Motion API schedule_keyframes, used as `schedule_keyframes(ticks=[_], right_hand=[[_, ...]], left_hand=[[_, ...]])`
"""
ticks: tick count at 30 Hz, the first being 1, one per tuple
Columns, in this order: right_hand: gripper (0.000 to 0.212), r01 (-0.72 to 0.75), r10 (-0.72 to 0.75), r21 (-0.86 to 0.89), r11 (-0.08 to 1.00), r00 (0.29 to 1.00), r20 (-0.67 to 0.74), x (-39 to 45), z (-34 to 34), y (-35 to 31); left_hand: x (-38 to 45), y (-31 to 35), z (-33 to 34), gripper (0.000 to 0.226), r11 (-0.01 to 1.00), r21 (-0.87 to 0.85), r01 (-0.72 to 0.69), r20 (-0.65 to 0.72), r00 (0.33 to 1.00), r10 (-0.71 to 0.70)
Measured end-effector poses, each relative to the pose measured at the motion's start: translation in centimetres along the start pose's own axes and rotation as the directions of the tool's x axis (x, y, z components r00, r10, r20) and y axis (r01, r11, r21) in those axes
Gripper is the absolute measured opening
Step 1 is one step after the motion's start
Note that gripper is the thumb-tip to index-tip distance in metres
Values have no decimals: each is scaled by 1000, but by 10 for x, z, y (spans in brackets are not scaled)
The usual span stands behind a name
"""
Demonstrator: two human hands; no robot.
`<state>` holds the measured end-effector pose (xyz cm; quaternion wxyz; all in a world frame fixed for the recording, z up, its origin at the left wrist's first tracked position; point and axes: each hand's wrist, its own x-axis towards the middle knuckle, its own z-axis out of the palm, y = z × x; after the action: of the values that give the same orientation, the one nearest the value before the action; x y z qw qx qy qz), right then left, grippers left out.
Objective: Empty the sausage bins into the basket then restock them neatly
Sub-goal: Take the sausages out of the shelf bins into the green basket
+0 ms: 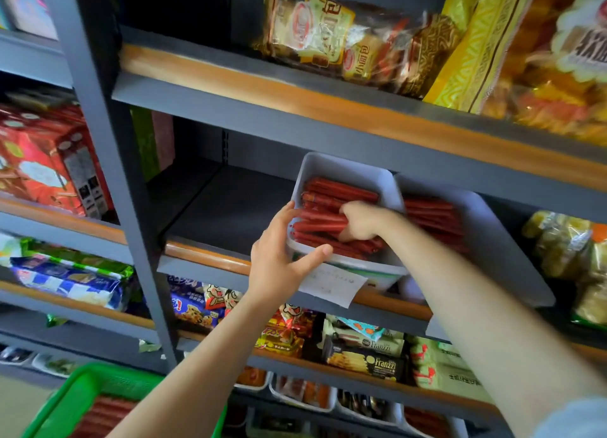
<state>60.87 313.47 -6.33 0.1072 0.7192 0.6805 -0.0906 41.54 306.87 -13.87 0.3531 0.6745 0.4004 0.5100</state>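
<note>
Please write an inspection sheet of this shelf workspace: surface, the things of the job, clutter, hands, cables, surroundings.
Surface: grey shelf, bare part left of the bins.
Job's things: left bin tilted forward, holding red sausages; right bin also holds sausages; green basket below left, sausages inside.
Clutter: paper label at the left bin's front.
Hands: left hand holds the left bin's corner; right hand grips a bundle of sausages inside it.
Cables: nothing seen.
Surroundings: snack packs below, bread bags above.
</note>
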Motion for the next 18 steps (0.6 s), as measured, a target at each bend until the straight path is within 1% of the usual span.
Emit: schedule_keyframes(ticks=[2,5,7,8,10,11,12,14,16,17,18], right_hand=[[42,-7,9,92,996,1000,-27,-4,4,4],[30,-10,23,203,979,998,-61,-16,0,6],[28,-17,43,274,962,995,-90,-27,-8,7],[28,-20,55,334,943,994,-96,-35,-13,7],[38,-4,50,434,901,994,-93,-53,-27,7],[43,15,33,479,878,995,-92,-65,-34,5],[41,45,6,522,852,996,-94,-76,-40,2],[26,108,-66,593,798,994,-93,-99,-50,-6],[18,165,-157,654,738,985,-72,-117,-53,-18],[17,187,-206,687,702,977,-56,-123,-53,-26],[17,210,-258,723,659,965,-45,-128,-51,-36]], left_hand=[[0,0,0,68,1000,12,-2,2,1000,2],[0,-2,1,82,1000,17,12,12,1000,-13],[1,-3,0,85,1000,14,12,15,1000,-13],[0,-3,0,85,1000,8,15,17,1000,-15],[1,-3,-1,84,1000,2,18,24,1000,-18],[1,-1,-2,83,1000,-4,25,39,999,-25],[2,1,-4,80,999,-11,41,59,997,-41],[1,7,-10,72,998,-22,59,92,994,-56],[-7,15,-20,60,998,-18,55,39,998,-55],[-14,21,-27,56,994,-68,83,-2,997,-83],[-22,28,-35,53,972,-186,146,-19,988,-153]])
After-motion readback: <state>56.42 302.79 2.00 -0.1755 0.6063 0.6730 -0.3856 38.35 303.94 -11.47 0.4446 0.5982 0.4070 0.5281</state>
